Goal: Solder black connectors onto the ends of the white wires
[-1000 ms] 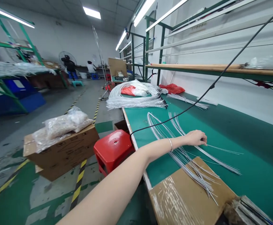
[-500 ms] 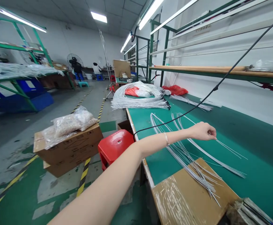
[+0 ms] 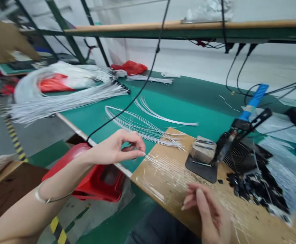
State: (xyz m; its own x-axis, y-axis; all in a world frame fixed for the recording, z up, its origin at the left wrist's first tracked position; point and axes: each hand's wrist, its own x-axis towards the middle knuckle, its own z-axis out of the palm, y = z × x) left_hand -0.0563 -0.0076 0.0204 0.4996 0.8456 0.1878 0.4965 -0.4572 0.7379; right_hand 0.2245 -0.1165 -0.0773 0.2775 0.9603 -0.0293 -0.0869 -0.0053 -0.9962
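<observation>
My left hand (image 3: 121, 146), a bangle on its wrist, is over the bench's front edge, thumb and forefinger pinched on a thin white wire that runs right across the cardboard and is blurred. Above the cardboard, near its front edge, my right hand (image 3: 209, 211) has its fingers loosely bent and apart, with nothing visible in them. Beyond my left hand lies a loose bundle of white wires (image 3: 140, 130), partly on the cardboard sheet (image 3: 160, 176). A second, thinner bundle of wires (image 3: 163, 118) rests on the green mat behind it.
A blue-handled soldering iron (image 3: 253, 101) leans beside a wrapped block (image 3: 203, 149) on a dark plate. Small black parts (image 3: 249, 188) lie to the right. A large wire coil (image 3: 68, 101) sits far left. A black cable (image 3: 148, 79) hangs across; a red stool (image 3: 99, 183) stands below.
The view has swung right and down. My left hand has come back from over the mat to the bench's front edge, still pinching wire. My right hand has come into view.
</observation>
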